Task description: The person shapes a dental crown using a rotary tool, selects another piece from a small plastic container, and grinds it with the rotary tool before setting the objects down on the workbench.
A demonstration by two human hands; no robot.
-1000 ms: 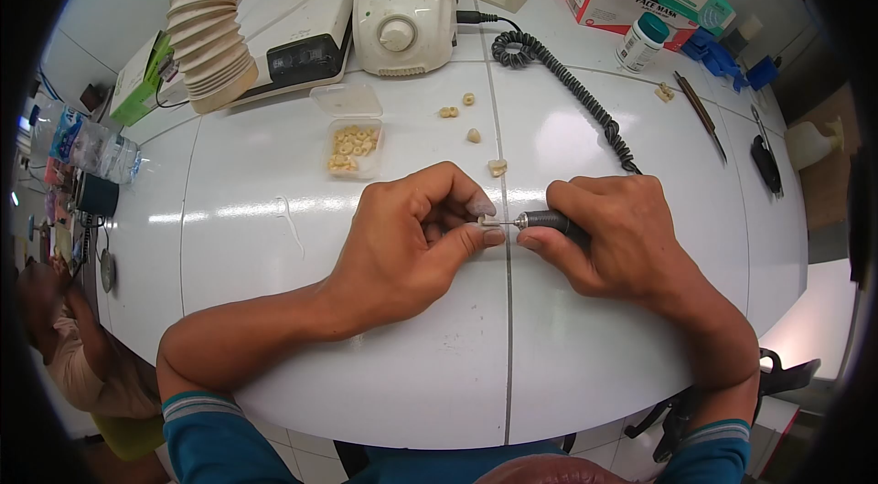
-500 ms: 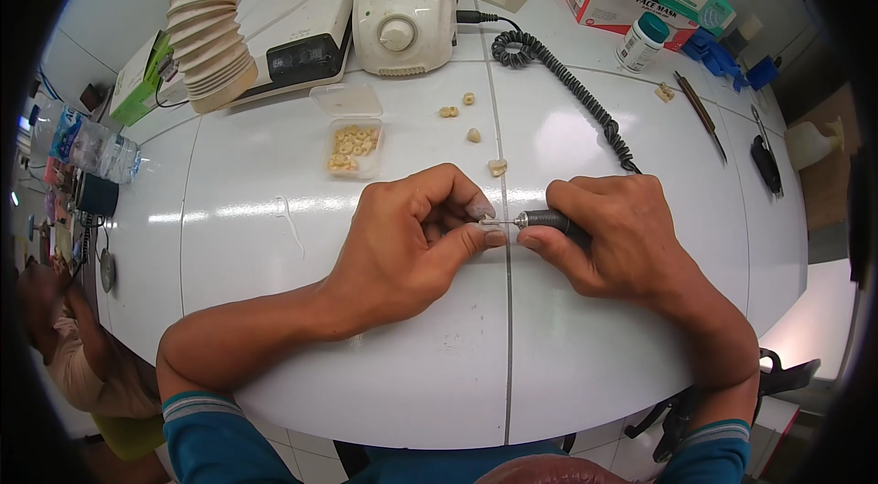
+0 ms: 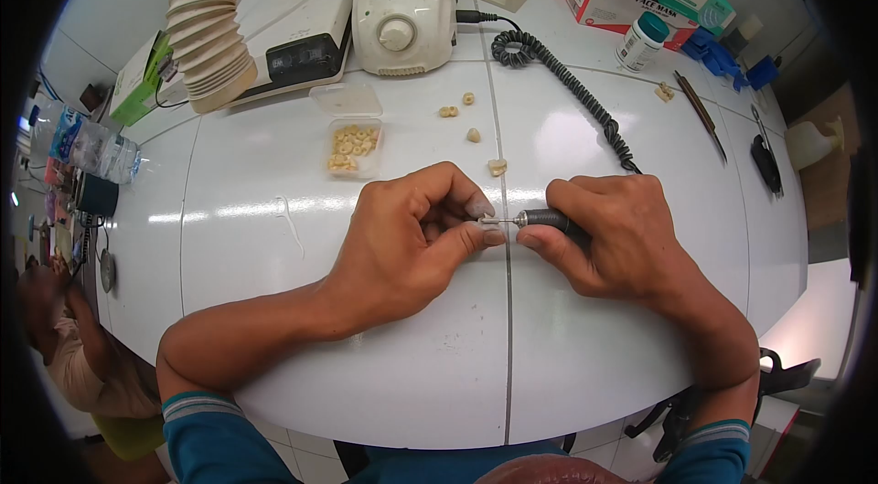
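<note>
Nearest me, the glossy white tiled tabletop [image 3: 412, 383], and over it my left hand [image 3: 407, 242], thumb and fingertip pinched on a small pale tooth-like piece [image 3: 487, 220]. It sits right in front of me, mostly hidden by the fingers, so its full shape I can't tell. Across from it, my right hand [image 3: 622, 233] is wrapped around a black cylindrical handpiece with a metal nose [image 3: 549, 220], its thin metal bit [image 3: 508, 223] pointing straight at the piece; whether the tip is touching, I can't make out.

Light, this one, I'd judge: next to no weight, stiff, likely brittle at a thin edge. There's pale dust on my fingertips, so it could well turn slippery. Best hold: pads flat on its two sides, firm but no crushing, skin clear of the bit. The handpiece looks heavier and rigid; take it close behind the nose, like a pen.

Further out, a cream tooth-shaped piece [image 3: 497, 168] lies loose, then a clear plastic box [image 3: 346, 175], lid tipped back, full of cream pieces. Beyond that, a black coiled cord [image 3: 585, 86], and at the back a cream control unit with a round knob [image 3: 402, 0].
</note>
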